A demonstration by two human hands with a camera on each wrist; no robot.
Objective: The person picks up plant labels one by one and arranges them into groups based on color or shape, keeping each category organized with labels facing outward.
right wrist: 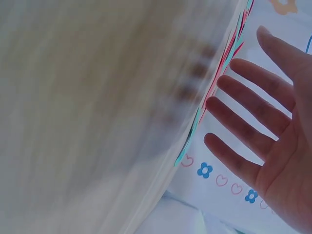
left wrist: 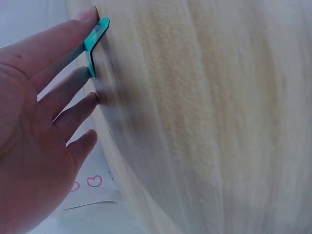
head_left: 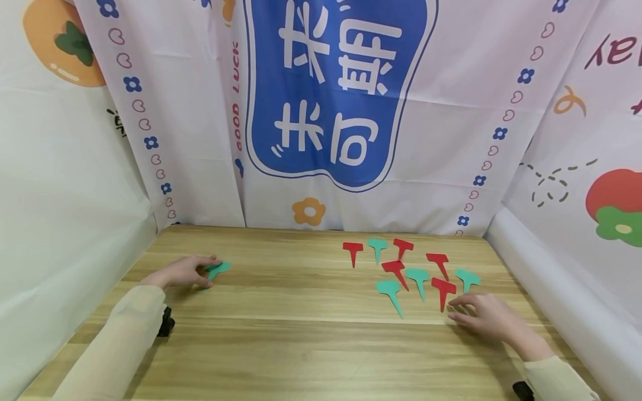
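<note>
At the left of the head view our left hand (head_left: 181, 272) lies with straight fingers on a lone green tag (head_left: 218, 269) on the wooden table (head_left: 281, 345), fingertip pressing it, nothing gripped. At lower right our right hand (head_left: 482, 314) rests flat and spread, holding nothing, fingertips just beside the nearest red tag (head_left: 443, 289). We judge these T-shaped tags thin, light, fairly stiff and slippery flat, best slid or pinched by the wide head; we count five red and five green, counting the lone one.
</note>
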